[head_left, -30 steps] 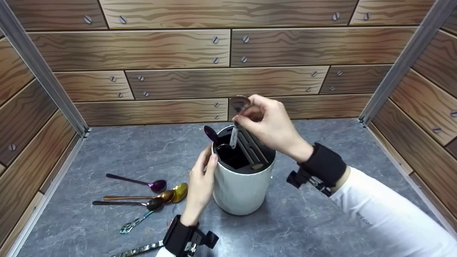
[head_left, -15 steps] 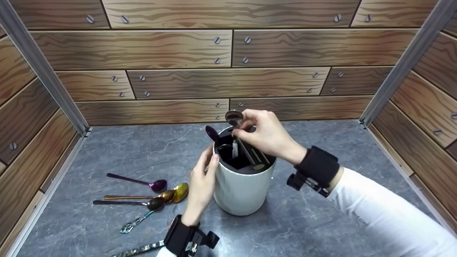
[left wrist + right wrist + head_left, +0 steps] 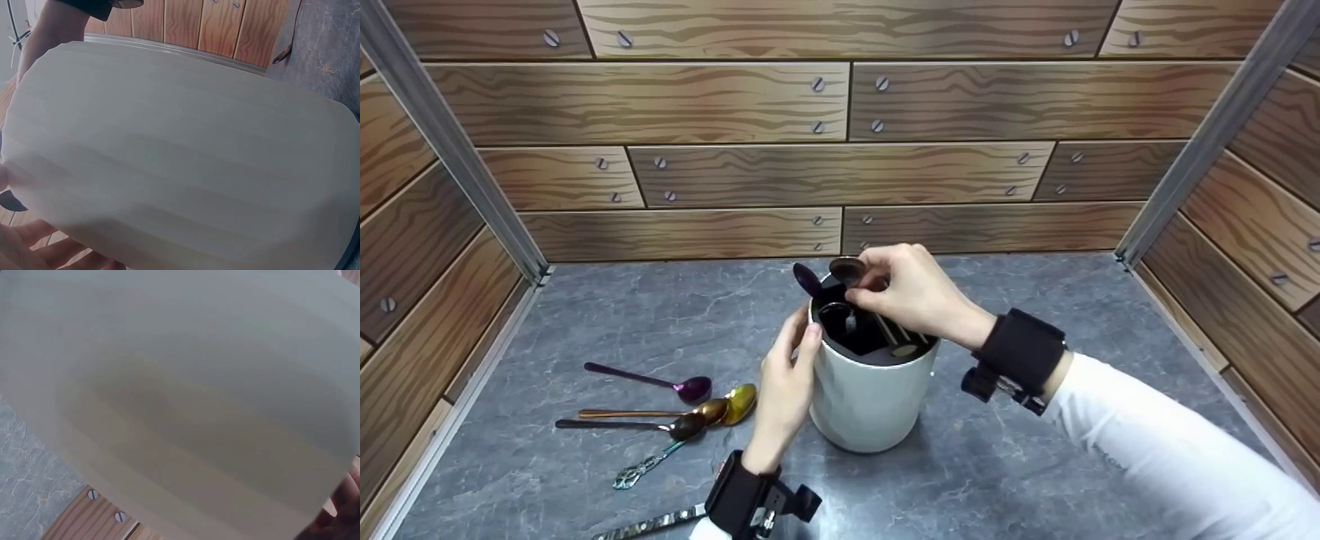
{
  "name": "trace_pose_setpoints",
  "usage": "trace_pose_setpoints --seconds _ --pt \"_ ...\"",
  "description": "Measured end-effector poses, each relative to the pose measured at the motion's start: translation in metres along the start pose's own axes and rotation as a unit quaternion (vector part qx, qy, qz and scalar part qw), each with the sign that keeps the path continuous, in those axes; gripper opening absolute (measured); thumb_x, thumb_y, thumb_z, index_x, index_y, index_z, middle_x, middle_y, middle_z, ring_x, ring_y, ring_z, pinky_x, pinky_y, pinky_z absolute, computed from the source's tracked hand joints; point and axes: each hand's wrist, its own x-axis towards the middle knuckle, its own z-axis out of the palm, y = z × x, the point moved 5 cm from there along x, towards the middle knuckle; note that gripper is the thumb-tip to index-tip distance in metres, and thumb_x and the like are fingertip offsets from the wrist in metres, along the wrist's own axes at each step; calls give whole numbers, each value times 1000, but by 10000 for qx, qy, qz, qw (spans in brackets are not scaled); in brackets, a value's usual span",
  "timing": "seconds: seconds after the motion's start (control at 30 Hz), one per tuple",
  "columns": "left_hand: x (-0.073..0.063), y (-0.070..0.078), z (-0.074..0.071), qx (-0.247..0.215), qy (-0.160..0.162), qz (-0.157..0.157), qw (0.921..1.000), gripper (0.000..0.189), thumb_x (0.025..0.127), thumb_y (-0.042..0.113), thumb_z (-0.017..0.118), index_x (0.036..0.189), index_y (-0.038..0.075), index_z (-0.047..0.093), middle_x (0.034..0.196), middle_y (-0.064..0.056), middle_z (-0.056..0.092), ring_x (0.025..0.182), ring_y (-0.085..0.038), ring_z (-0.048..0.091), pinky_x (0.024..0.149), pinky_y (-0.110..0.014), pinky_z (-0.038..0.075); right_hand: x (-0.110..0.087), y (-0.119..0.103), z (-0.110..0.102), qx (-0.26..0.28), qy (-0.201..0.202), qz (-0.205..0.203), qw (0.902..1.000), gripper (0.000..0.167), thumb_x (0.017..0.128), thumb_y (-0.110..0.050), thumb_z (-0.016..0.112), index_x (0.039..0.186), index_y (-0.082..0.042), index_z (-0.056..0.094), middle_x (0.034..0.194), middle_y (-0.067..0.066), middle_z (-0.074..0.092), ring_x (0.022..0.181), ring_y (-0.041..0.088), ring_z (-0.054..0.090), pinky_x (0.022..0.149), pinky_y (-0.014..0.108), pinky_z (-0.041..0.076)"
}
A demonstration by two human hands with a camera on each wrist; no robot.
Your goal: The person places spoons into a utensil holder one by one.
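Note:
A white ribbed utensil holder (image 3: 870,405) with a black slotted top stands upright on the grey table. My left hand (image 3: 786,375) grips its left side, thumb near the rim and fingers around behind. Over the opening, my right hand (image 3: 915,289) pinches a spoon (image 3: 846,268) just below its bowl; the bowl points up and the patterned handle runs down into the large compartment. A dark purple spoon (image 3: 807,280) leans at the compartment's left edge, bowl up. The white wall (image 3: 180,152) fills most of the left wrist view, with my left fingers (image 3: 56,247) along its lower edge.
Left of the holder lie a purple spoon (image 3: 692,388), a copper spoon (image 3: 709,411), a gold spoon (image 3: 741,405), a black spoon (image 3: 687,427) and an ornate teal handle (image 3: 636,474). A patterned handle (image 3: 652,523) pokes out near my left wrist. Wood-look walls (image 3: 735,176) enclose the table.
My right hand has lowered the spoon, so more of its handle is inside the holder and the bowl sits near the rim. My left hand stays in place on the holder.

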Motion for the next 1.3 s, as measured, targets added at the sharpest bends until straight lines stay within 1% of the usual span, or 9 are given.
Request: trace_pose_setpoints --seconds 0.2,0.37,0.57,0.73,0.83,0.97,1.07,1.3 --pt "-1 1 0 39 1 1 10000 46 112 26 51 153 7 53 154 -17 59 145 -33 57 124 -50 46 0 2 2 -49 -48 -44 10000 7 89 -10 79 95 -7 77 87 8 83 88 22 80 80 30 57" --pt "0 0 0 17 -16 5 10000 46 112 26 51 154 8 53 155 -17 59 145 -33 56 124 -50 45 1 3 6 -140 -167 -21 9998 7 91 -11 78 97 -7 77 89 8 84 90 21 80 79 32 57" --pt "0 1 -1 12 -10 30 10000 46 112 26 51 154 8 52 156 -16 58 147 -32 55 126 -49 44 1 0 9 -231 -274 -135 9993 6 91 -12 77 95 -8 78 90 8 84 90 21 80 79 36 60" --pt "-1 1 0 53 -7 18 10000 46 112 26 51 154 9 52 156 -14 58 147 -32 54 125 -50 44 -1 0 9 -318 -227 -256 9989 7 90 -11 78 95 -6 78 90 9 84 90 23 80 80 38 60" --pt "-1 1 0 37 3 5 10000 46 112 26 51 154 7 52 156 -16 58 147 -33 54 125 -50 44 -1 0 10 -413 -208 -307 9985 9 89 -12 79 96 -7 80 90 7 84 92 25 77 82 39 55" --pt "0 1 0 -51 -11 1 10000 47 112 24 51 154 5 51 157 -17 57 148 -34 54 126 -50 43 -4 -2 13 -695 -190 -416 9965 10 88 -15 79 96 -8 81 89 4 84 87 24 64 81 42 47" --pt "0 1 1 -134 -48 8 9999 47 112 23 51 154 4 50 157 -19 56 148 -35 53 125 -51 45 -5 -4 15 -880 -173 -458 9949 10 89 -16 79 95 -9 81 88 3 84 82 22 58 80 43 47" --pt "0 1 1 -182 -104 43 9998 47 112 22 50 155 3 49 158 -20 54 148 -37 53 125 -53 43 -7 -9 18 -1037 -223 -333 9938 10 90 -17 79 97 -10 82 88 1 84 84 20 57 76 40 49"
